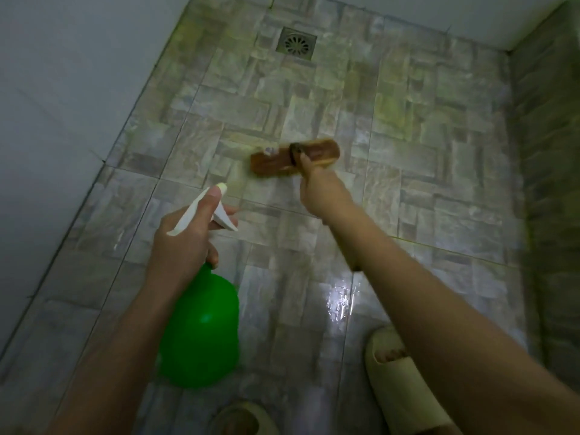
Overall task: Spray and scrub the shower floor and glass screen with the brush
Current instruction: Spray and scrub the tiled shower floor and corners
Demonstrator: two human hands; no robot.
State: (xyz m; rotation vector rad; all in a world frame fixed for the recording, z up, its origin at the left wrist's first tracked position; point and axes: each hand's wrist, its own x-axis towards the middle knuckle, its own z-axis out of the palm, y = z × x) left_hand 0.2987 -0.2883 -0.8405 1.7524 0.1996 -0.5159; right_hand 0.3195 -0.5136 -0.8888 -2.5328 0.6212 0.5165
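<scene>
Scrubbing brush on open floor

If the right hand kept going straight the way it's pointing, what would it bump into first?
The right hand would likely meet the head of the brush it grips, then the shower floor beneath.

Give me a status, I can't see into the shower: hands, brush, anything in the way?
Left hand grips green spray bottle. Right hand holds brush, head on wet floor tiles, blurred. Nothing between brush and drain.
</scene>
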